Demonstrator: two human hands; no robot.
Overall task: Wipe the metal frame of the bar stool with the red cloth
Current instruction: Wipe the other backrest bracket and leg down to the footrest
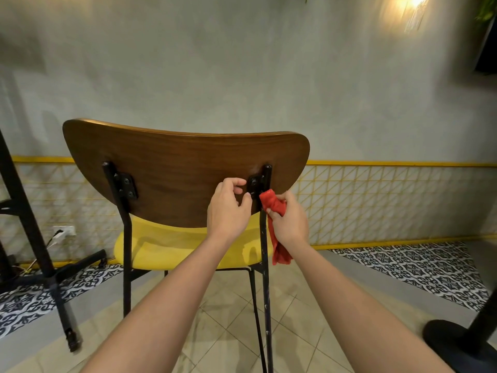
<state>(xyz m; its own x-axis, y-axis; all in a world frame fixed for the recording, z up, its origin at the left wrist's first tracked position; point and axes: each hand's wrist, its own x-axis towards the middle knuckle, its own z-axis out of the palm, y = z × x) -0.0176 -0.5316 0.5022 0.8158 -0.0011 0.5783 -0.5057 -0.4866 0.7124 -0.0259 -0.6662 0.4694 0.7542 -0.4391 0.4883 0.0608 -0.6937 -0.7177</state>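
Head camera looks down at two bare arms that reach out to the back of a bar stool [185, 168]. Its backrest [188, 162] is brown wood, wide and curved. Its seat [150, 246] is bright yellow. The metal frame [265, 259] is thin and black. Two black posts go up behind the backrest, one on the left and one on the right, and each has a small black plate with screws.

The right hand [291, 220] is closed around the red cloth [274, 204]. The cloth is bunched up at the top, and that bunched part presses on the right post, just under the black plate [254, 185]. The rest of the cloth hangs down below the hand, beside the post.

The left hand [228, 208] rests on the wood of the backrest, just to the left of that same plate. Its fingers [238, 183] are curled in, and the tips sit close to the plate. It holds nothing that I can see. The two hands are near each other, with the post between them.

Behind the stool is a grey wall [242, 63] with a yellow stripe and yellow criss-cross lines low down. The floor [228, 319] has beige tiles, and some black and white patterned tiles by the wall. A black table leg [32, 224] stands at the left. A round black base [457, 337] sits at the right.
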